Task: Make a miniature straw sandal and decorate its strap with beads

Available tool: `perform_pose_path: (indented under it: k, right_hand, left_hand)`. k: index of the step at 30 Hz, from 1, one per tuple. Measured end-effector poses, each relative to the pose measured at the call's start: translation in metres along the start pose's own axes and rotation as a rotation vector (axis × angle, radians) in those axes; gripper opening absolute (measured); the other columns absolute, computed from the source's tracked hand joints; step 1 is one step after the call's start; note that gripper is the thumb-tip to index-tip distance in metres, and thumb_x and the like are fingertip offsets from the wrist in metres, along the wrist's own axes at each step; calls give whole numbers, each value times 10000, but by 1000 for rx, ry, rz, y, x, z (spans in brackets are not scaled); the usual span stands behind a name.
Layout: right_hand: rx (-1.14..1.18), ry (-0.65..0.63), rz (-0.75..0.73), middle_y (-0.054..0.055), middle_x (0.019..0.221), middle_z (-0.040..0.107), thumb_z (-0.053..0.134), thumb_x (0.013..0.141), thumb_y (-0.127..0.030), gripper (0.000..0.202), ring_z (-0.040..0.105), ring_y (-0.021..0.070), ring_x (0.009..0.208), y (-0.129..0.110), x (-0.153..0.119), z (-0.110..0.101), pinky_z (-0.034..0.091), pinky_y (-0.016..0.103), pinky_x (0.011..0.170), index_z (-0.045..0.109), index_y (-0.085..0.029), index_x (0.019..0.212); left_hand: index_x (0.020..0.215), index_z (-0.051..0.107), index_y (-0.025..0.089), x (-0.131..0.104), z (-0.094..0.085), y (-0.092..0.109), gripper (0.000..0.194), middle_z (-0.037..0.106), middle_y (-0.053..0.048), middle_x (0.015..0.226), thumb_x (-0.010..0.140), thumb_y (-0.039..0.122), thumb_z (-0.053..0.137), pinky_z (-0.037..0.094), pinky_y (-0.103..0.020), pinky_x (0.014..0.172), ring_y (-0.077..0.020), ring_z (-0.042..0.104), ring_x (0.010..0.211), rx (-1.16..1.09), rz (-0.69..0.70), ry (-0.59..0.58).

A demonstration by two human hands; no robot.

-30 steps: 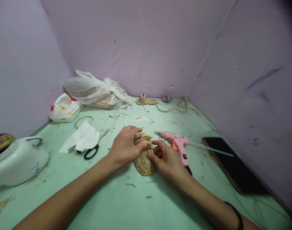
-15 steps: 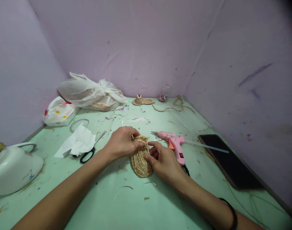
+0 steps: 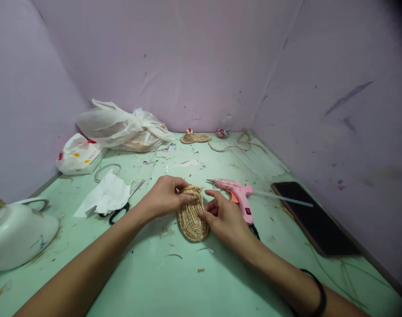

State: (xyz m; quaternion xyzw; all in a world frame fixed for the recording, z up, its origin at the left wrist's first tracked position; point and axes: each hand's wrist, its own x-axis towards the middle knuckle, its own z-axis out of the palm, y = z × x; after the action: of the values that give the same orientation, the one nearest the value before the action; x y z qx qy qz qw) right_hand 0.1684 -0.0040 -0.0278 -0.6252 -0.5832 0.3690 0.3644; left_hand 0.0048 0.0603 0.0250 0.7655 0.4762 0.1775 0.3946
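While the oval jute mat lies flat on the green counter, the left hand pinches its far rim with curled fingers and the right hand presses its near-right edge, fingers bent. Just right lies a pink glue gun; a dark phone lies farther right. Left of the mat, black scissors touch white paper. Red and yellow printing on the white packet is too small to read.

Open table toward you, clutter at every other hour

Around your 2 hands: the pink glue gun blocks 3 o'clock, just beside your right hand; scissors and white paper crowd 9; the phone lies beyond at 3; bare green table stays passable at 6.
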Motion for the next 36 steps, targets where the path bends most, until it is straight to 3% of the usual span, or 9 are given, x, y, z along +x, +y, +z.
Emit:
perform_pose_path:
  k: [6,10,13,15,17,19,22,32,36]
  right_hand:
    - [240,-25,68,0,661,610,631,695,-159,304,595,144,587,-4,3,2,491,273,542,595,-143,996]
    - [266,18,28,-4,684,594,600,709,-144,357,602,142,609,-10,0,0,504,268,557,543,-140,1062]
    - [108,174,-267,22,764,613,568,750,-153,375,611,154,673,-10,-5,-4,516,296,627,516,-155,1121]
    - [-69,279,-550,39,810,633,537,781,-129,341,615,164,728,-8,-7,-7,513,312,681,519,-180,1118]
    - [-192,306,-741,46,820,646,513,799,-94,281,615,169,751,-6,-8,-8,509,312,690,538,-201,1058]
    - [-226,237,-805,43,807,652,503,814,-84,199,615,169,750,-4,-7,-8,506,307,683,562,-215,951]
    - [-142,116,-734,39,785,644,508,821,-101,127,611,169,753,-2,-4,-5,504,309,690,568,-211,841]
    - [84,40,-211,40,787,713,608,766,-298,132,648,190,741,-26,-2,6,502,303,675,678,-188,784]
    - [71,32,-205,40,750,718,616,767,-288,137,652,190,725,-27,-2,15,491,291,652,711,-192,740]
  left_hand:
    - [746,650,148,-9,0,-4,145,595,10,631,661,265,641,379,-216,509,-115,501,561,-130,-47,120]
    - [779,616,154,-29,-5,-10,175,562,26,626,652,262,670,368,-207,505,-103,483,553,-257,-63,74]
    - [980,622,171,-45,-16,-17,334,591,11,669,691,334,663,391,-219,523,-119,505,578,-303,-52,56]
    - [1010,616,177,-54,-25,-22,353,602,-8,701,737,402,617,402,-227,520,-132,521,599,-275,-59,216]
    - [974,620,185,-58,-30,-24,315,631,-48,875,744,400,610,446,-244,591,-164,570,734,-211,-7,360]
    - [938,633,199,-59,-28,-23,267,609,-69,1077,719,351,643,468,-281,748,-205,571,943,-142,90,351]
    - [795,660,193,-56,-17,-19,141,645,-66,1027,718,310,636,427,-331,882,-219,574,991,-120,151,237]
    - [731,656,158,-55,0,-15,258,667,-21,704,739,408,592,470,-287,655,-166,599,663,-342,-116,154]
    - [731,651,146,-56,6,-13,262,647,-18,630,670,400,664,456,-271,565,-147,571,566,-400,-154,146]
